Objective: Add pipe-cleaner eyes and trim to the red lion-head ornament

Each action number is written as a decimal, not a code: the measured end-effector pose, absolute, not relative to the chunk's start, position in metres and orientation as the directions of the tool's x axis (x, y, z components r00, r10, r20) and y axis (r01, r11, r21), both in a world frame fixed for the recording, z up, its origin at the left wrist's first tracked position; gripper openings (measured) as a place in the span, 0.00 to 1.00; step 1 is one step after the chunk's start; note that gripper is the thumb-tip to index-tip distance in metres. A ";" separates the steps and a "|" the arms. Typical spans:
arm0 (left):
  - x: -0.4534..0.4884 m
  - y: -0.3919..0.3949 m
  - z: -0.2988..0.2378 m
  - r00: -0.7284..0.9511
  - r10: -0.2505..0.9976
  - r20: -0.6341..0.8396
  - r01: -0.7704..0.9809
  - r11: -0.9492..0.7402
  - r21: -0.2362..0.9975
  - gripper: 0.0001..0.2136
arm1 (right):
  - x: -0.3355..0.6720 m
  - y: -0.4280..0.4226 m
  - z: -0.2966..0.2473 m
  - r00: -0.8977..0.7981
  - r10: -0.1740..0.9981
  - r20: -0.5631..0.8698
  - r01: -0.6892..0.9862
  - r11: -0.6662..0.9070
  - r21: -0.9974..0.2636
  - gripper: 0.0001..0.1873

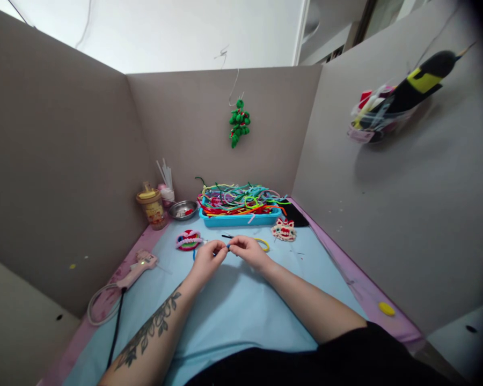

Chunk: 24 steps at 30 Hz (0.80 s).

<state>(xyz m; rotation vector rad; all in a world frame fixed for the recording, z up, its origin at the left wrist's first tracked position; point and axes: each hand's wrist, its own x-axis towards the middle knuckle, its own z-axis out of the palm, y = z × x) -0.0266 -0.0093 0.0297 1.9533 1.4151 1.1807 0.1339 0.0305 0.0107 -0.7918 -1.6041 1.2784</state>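
Observation:
Both my hands meet over the middle of the light blue mat (233,305). My left hand (207,258) and my right hand (246,250) each pinch one end of a small blue pipe cleaner piece (227,246) between their fingertips. A yellow loop (263,244) of pipe cleaner lies just behind my right hand. A red, white and pink pipe cleaner figure (188,239) lies beyond my left hand. A white and red figure (284,230) lies to the right, further back.
A blue tray (240,219) heaped with colourful pipe cleaners stands at the back. Left of it are a metal bowl (182,209) and a yellow-lidded cup (150,207). A pink glue gun (139,266) lies at left with its cord. Grey partition walls enclose the desk; a green ornament (239,123) hangs on the back wall.

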 end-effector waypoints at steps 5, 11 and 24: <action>-0.029 -0.011 0.031 0.195 0.881 0.430 0.671 -0.440 0.597 0.06 | 0.137 0.029 0.016 -0.404 0.832 0.379 0.116 0.458 -0.881 0.09; -0.027 -0.016 0.033 0.274 0.878 0.393 0.802 -0.434 0.409 0.08 | 0.142 0.029 0.017 -0.493 0.697 0.522 0.294 0.697 -0.654 0.05; -0.029 -0.007 0.026 0.119 0.875 0.469 0.620 -0.434 0.654 0.08 | 0.141 0.036 0.016 -0.344 0.857 0.383 0.187 0.463 -0.867 0.06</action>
